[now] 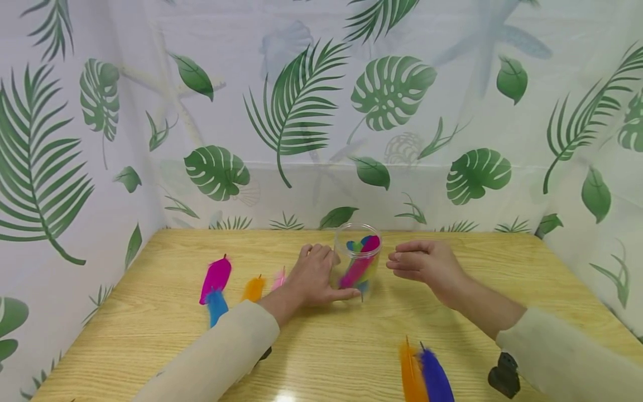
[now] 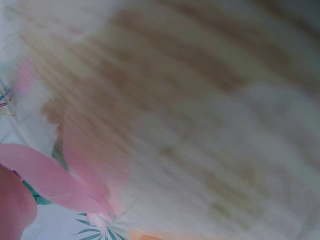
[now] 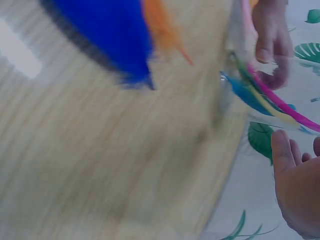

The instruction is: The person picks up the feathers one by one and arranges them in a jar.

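Observation:
A clear plastic jar (image 1: 358,248) stands toward the back of the table, holding several feathers, among them a magenta feather (image 1: 363,261) slanting across it. My left hand (image 1: 313,276) grips the jar at its left side, fingers along that side and thumb across the lower front. To the right of the jar is my right hand (image 1: 427,267), fingers straight and together, palm turned toward it with a gap between. In the right wrist view, blue and yellow feathers show through the jar beside the magenta one. The left wrist view is mostly blurred table.
Left of the jar lie a magenta feather (image 1: 216,277), a blue feather (image 1: 217,307), an orange feather (image 1: 254,288) and a pink feather (image 1: 278,278). Nearer the front are another orange feather (image 1: 413,371) and a dark blue feather (image 1: 436,375). Leaf-printed cloth (image 1: 301,195) walls the table's back and sides.

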`<state>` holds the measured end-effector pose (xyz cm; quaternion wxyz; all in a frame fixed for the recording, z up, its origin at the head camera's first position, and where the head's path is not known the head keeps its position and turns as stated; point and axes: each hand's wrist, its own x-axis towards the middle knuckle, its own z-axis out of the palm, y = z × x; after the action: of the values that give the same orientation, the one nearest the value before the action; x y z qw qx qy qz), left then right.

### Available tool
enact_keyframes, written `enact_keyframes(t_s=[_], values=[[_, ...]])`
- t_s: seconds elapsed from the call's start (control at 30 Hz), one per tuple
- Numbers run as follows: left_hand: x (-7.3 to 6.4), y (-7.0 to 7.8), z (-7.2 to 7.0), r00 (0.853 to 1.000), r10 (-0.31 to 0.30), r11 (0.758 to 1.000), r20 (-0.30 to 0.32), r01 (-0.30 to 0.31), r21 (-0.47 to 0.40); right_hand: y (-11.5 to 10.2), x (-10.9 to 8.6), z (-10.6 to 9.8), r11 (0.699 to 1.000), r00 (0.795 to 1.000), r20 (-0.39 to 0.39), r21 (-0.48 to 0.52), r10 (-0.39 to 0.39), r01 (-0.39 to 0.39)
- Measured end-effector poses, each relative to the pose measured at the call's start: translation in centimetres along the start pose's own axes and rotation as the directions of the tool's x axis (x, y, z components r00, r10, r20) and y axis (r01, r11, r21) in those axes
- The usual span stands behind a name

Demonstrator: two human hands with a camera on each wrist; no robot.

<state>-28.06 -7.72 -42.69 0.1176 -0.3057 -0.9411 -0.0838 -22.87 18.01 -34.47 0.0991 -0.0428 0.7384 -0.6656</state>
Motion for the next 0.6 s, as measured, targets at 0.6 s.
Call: enact_keyframes(t_s=[0.6], values=[[0.0, -0.1, 0.1, 1.0, 0.002, 1.0, -0.001, -0.002, 0.002, 4.7, -1.4, -1.2, 0.952, 0.921, 0.307, -0.259, 0.239, -0.161]])
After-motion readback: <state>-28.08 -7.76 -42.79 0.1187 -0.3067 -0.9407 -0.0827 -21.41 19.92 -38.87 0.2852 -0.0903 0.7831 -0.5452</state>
